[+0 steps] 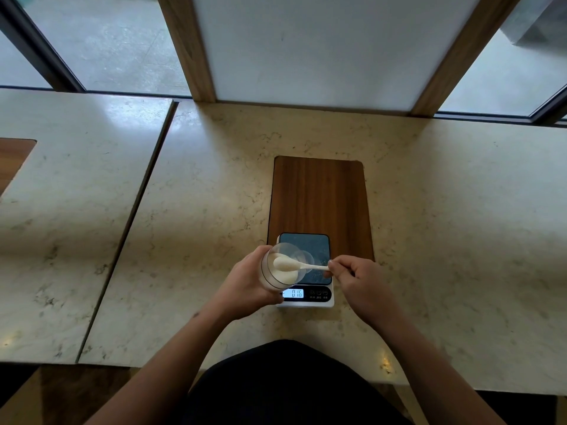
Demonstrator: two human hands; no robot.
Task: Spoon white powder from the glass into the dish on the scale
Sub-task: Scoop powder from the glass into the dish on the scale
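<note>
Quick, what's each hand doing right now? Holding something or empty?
Left hand: closed around the tilted glass of white powder.
Right hand: fingers pinched on the handle of the spoon, whose bowl is inside the glass.

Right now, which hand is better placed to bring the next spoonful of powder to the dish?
Right. The right hand already pinches the spoon, whose bowl is inside the glass over the powder. The left hand is busy holding the tilted glass beside the dish on the scale.

Left hand [245, 283] tilts glass [277, 268]; right hand [359, 277] dips spoon [294, 265] inside.
</note>
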